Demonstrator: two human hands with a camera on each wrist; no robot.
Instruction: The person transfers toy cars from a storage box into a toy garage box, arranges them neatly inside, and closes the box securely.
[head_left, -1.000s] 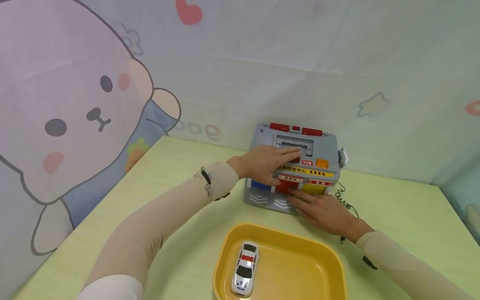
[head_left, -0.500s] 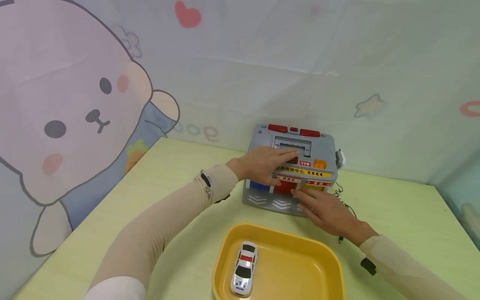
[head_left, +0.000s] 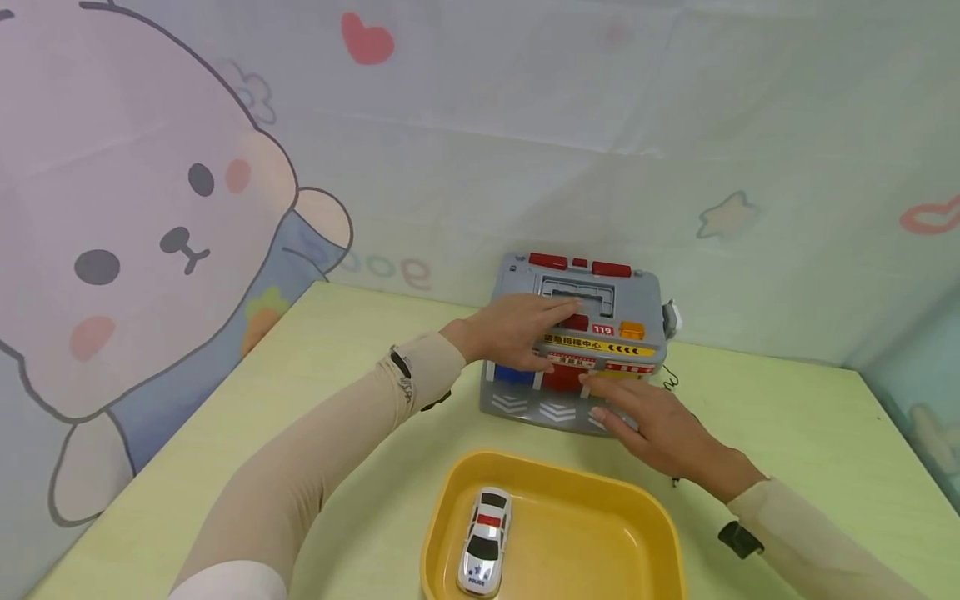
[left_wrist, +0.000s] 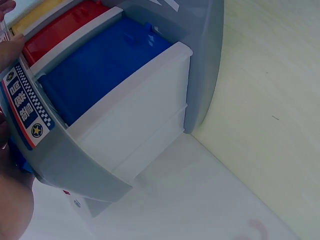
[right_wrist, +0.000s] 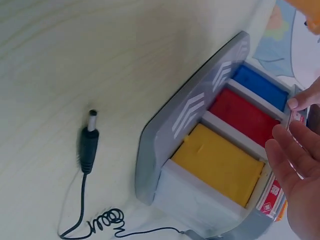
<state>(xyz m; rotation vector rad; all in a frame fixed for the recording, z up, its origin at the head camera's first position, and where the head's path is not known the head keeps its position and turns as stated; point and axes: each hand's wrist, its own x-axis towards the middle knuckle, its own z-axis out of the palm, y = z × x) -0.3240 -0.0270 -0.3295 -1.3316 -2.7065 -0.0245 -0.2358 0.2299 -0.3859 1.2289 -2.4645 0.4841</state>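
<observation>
The grey plastic toy garage (head_left: 592,346) stands at the back of the pale green tabletop (head_left: 795,417), against the printed backdrop and behind the yellow plastic tray (head_left: 573,542). The person's left hand (head_left: 517,327) lies across its roof with fingers extended, not curled round anything, beside the dark red button (head_left: 576,322). The right hand (head_left: 660,421), fingers nearly straight and gripping nothing, reaches to the front near the red door panel (head_left: 564,379); whether its fingertips touch is hard to tell. The step seems to be working the garage's front, so the left palm would best steady the roof without leaning on that button, while the right fingers press lightly and squarely on one panel, clear of the white posts (right_wrist: 235,135).
</observation>
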